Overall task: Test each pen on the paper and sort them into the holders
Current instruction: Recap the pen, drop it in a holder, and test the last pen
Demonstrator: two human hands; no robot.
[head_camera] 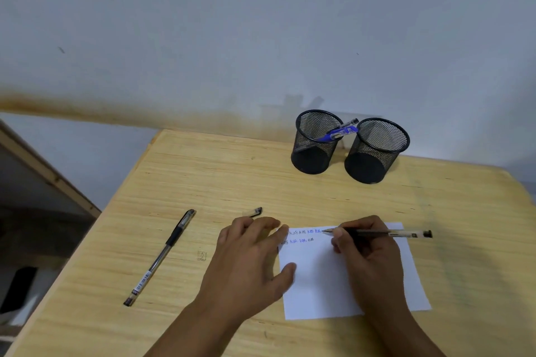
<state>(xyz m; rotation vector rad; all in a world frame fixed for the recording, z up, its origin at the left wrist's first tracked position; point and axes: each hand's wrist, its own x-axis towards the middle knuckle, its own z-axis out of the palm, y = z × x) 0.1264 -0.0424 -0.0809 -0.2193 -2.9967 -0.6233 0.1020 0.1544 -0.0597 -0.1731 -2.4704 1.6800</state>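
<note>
A white paper (316, 281) lies on the wooden table (220, 182), with two short rows of black and blue test writing near its top edge. My right hand (368, 252) grips an uncapped pen (400, 233), its tip touching the paper at the end of the top row. My left hand (249, 258) rests flat, fingers pressing the paper's left edge. A pen cap (254, 212) lies just beyond my left fingers. A capped black pen (161, 256) lies to the left. Two black mesh holders stand at the back: the left holder (314, 143) contains blue pens (339, 132), the right holder (375, 151) looks empty.
The table's left edge (87, 243) drops off to a dim floor area with a wooden frame (49, 174) and a dark object (18, 288). A pale wall rises right behind the holders.
</note>
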